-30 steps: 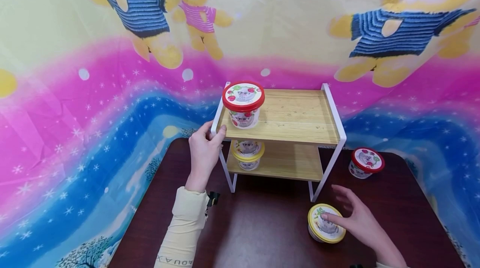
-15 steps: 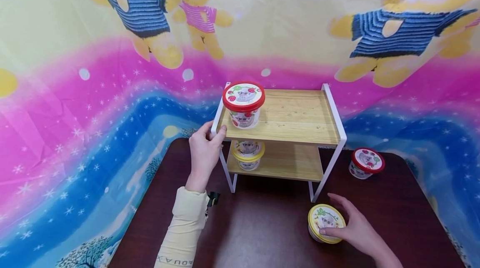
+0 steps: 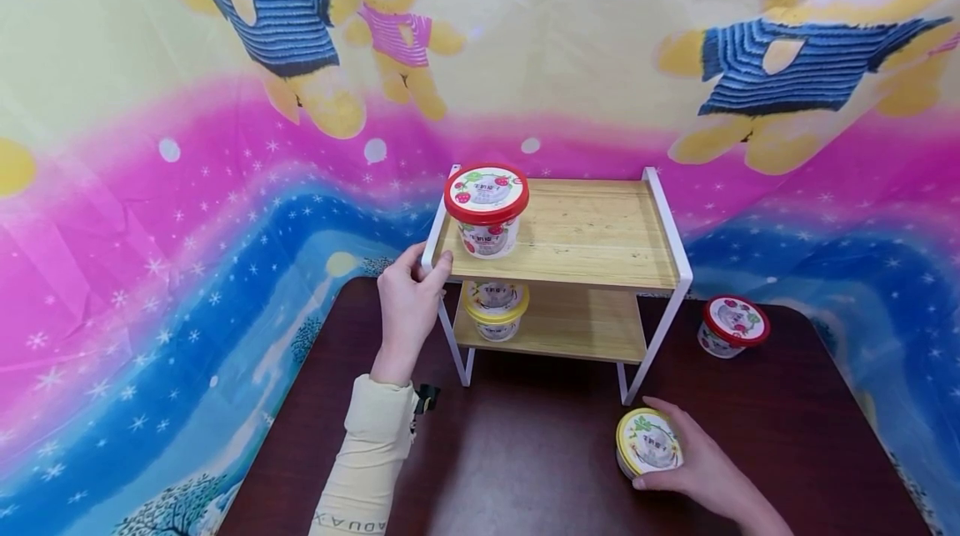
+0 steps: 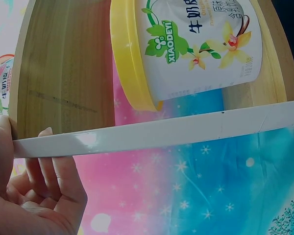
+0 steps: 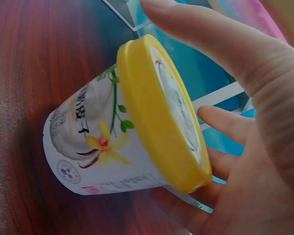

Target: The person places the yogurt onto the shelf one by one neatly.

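My left hand [image 3: 408, 298] grips the front left corner of a two-tier wooden shelf rack [image 3: 592, 227] with a white frame. In the left wrist view its fingers [image 4: 49, 176] curl round the white bar. On the table, an upright paper tub with a yellow lid [image 3: 647, 440] stands in front of the rack. My right hand [image 3: 708, 469] spreads around this tub's right side, thumb near and fingers at the far side. The right wrist view shows the thumb [image 5: 201, 29] apart from the yellow-lidded tub [image 5: 103, 137]; other fingers lie partly hidden behind the lid.
A red-lidded tub [image 3: 487, 215] stands on the top board at the left, with another yellow-lidded tub [image 3: 497, 311] on the lower board beneath. One more red-lidded tub [image 3: 731, 326] sits on the dark table [image 3: 525, 453], right of the rack. Printed cloth [image 3: 562, 61] hangs behind.
My right hand has come down and in around the yellow-lidded tub on the table; its thumb has shifted from over the lid to the near side. The left hand stays put.
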Tool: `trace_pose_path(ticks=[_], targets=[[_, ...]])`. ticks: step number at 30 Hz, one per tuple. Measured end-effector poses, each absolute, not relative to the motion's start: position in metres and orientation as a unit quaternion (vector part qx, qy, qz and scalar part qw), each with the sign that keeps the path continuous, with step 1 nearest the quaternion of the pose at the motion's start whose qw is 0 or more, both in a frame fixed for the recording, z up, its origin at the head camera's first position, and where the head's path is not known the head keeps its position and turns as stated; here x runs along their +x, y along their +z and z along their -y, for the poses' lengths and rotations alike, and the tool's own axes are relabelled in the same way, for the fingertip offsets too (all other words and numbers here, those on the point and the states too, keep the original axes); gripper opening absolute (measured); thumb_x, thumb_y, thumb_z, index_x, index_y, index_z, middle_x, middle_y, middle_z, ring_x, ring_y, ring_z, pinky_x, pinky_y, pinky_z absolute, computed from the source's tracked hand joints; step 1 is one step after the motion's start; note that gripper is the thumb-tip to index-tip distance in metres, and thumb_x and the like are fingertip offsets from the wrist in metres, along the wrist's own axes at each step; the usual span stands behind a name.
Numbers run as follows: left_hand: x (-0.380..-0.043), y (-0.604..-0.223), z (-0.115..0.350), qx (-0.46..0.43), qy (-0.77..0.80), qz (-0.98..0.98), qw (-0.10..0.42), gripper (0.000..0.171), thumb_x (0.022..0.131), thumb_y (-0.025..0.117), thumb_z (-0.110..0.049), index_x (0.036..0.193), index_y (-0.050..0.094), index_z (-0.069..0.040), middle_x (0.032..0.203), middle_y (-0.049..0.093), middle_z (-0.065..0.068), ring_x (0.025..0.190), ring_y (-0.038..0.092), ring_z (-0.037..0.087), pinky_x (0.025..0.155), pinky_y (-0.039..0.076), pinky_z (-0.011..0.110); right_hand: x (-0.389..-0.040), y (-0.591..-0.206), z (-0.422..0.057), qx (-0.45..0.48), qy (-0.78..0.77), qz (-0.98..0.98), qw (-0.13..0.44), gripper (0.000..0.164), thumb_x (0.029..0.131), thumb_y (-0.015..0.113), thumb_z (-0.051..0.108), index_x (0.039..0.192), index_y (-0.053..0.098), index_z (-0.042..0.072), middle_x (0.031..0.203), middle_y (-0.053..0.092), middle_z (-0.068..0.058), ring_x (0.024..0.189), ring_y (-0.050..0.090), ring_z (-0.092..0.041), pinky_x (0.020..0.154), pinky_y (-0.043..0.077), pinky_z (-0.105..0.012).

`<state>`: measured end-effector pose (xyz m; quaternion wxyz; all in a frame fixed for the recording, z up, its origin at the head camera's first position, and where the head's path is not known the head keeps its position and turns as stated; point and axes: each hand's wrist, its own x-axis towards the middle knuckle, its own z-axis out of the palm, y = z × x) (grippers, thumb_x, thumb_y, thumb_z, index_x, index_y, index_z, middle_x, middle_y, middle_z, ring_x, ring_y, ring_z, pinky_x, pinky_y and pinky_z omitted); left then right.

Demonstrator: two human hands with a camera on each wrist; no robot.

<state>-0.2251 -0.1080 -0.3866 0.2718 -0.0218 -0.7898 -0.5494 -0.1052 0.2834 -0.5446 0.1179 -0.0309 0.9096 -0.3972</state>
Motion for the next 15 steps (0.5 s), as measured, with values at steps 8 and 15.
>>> trace_pose_path(ticks=[8, 15], targets=[[-0.2252, -0.3863, 0.1077, -0.021, -0.552, 0.788, 0.271, 0.037, 0.093, 0.076, -0.031, 0.121, 0.073, -0.007, 0.062, 0.054, 0.008, 0.053, 0.062, 0.018, 0.05, 0.057, 0.036, -0.1058, -0.5488, -0.2828, -0.014, -0.397, -0.905, 0.151, 0.113, 0.063, 0.097, 0.04, 0.152, 0.035, 0.007, 0.143, 0.043, -0.021, 0.118, 0.047, -0.035, 0.093, 0.046, -0.057], [-0.2259, -0.3869, 0.1079, -0.017, -0.551, 0.789, 0.271, 0.036, 0.094, 0.076, -0.031, 0.12, 0.073, -0.007, 0.062, 0.054, 0.008, 0.054, 0.062, 0.018, 0.05, 0.057, 0.037, -0.1047, -0.5507, -0.2828, -0.028, -0.393, -0.908, 0.145, 0.115, 0.061, 0.098, 0.039, 0.152, 0.036, 0.008, 0.142, 0.043, -0.021, 0.119, 0.048, -0.036, 0.094, 0.045, -0.058]])
